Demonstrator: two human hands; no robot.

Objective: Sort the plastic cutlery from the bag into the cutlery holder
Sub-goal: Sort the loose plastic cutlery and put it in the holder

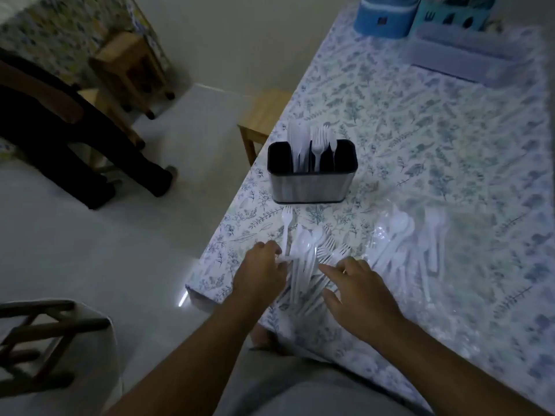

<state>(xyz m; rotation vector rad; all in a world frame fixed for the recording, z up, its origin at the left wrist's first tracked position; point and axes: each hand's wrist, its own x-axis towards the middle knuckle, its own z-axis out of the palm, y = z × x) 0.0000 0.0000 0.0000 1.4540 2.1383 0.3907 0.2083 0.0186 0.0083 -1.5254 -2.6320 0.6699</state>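
loosely spread, right hand [357, 298] touches cutlery pile [309, 265]; left hand [261, 271] pinches a piece.

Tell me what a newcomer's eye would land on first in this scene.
First, the two hands at the table's near corner: the left hand pinches a white piece at the edge of the loose white cutlery pile, while the right hand rests open on it. Just beyond stands the steel cutlery holder, forks and other white pieces upright in its middle. To the right, more cutlery lies in a clear bag.
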